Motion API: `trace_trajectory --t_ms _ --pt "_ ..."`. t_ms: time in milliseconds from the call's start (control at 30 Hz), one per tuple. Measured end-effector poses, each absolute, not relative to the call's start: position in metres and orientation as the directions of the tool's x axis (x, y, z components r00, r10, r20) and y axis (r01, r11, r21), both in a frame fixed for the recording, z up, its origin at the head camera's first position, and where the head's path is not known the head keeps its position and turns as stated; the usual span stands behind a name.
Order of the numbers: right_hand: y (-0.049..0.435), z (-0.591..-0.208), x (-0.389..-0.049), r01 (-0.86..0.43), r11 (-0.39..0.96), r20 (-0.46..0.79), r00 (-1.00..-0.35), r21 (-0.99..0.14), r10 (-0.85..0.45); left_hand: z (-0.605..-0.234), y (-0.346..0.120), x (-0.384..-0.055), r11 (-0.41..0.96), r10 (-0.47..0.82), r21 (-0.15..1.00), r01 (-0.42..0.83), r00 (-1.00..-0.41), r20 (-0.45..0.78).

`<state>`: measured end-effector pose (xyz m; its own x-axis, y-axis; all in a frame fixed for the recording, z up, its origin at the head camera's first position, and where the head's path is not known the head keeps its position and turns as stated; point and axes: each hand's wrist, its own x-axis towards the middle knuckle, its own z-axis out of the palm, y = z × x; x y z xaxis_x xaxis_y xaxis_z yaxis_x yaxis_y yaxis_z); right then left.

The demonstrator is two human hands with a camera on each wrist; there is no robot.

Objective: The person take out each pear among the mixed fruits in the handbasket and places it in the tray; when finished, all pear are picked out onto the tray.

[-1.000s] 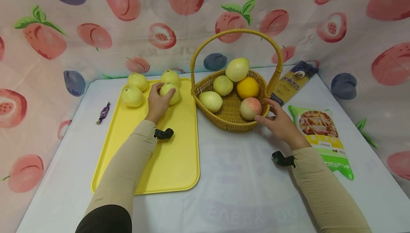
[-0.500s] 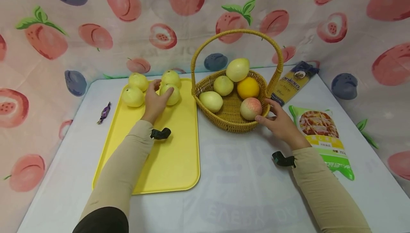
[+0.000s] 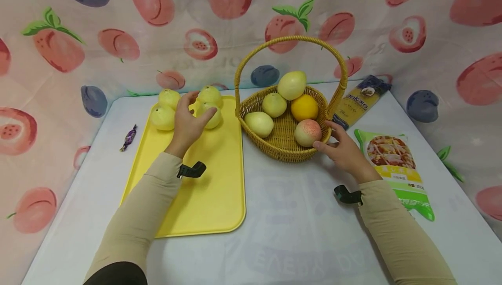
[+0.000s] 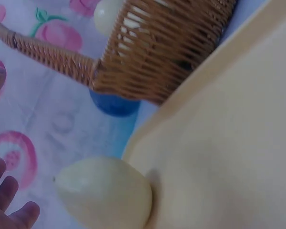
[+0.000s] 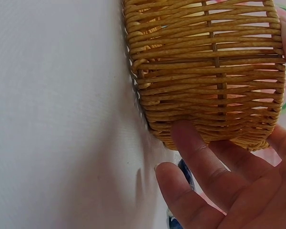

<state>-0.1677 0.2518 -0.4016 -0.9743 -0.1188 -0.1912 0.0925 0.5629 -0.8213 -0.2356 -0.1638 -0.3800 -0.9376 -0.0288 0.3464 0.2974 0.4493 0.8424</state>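
Note:
My left hand [image 3: 187,123] hovers over the yellow tray [image 3: 208,193], fingers spread and holding nothing. Just right of it sits a pale yellow-green fruit [image 3: 213,117]; the left wrist view shows one such fruit [image 4: 105,193] tapering to a point, apart from the fingers. Several alike stand at the tray's far end. A wicker basket [image 3: 288,155] with a tall handle stands right of the tray. My right hand [image 3: 345,150] grips its right side, fingers against the outer weave [image 5: 209,76]. Inside lie a peach [image 3: 307,134], an orange [image 3: 304,107] and pale green fruits [image 3: 259,123].
Behind the basket to the right lies a pasta packet [image 3: 361,102]. A green and yellow food bag [image 3: 392,158] is beside the right forearm. Left of the tray is a purple wrapped candy [image 3: 128,138]. A fruit-print cloth [image 3: 219,71] hangs behind the white table.
The left hand has let go of the front right fruit on the tray and drawn back to the left, its fingers spreading. The right hand stays on the basket.

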Motion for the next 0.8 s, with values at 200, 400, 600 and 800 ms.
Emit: trace_trajectory --t_ms 200,400,600,800 --pt "0.252 -0.403 -0.168 0.083 0.568 -0.181 -0.976 -0.819 -0.118 -0.369 -0.155 -0.221 0.450 0.042 0.815 0.363 -0.921 0.387" --pt "0.252 -0.403 -0.168 0.082 0.567 -0.182 -0.976 -0.820 -0.121 -0.363 -0.143 -0.207 0.435 0.115 0.793 0.427 -0.900 0.421" --pt "0.252 -0.403 -0.168 0.086 0.564 -0.185 -0.976 -0.821 -0.120 -0.360 -0.127 -0.195 0.438 0.202 0.725 0.531 -0.844 0.496" --pt "0.252 -0.402 -0.168 0.092 0.570 -0.190 -0.975 -0.816 -0.115 -0.357 -0.109 -0.187 0.410 0.274 0.688 0.599 -0.800 0.534"
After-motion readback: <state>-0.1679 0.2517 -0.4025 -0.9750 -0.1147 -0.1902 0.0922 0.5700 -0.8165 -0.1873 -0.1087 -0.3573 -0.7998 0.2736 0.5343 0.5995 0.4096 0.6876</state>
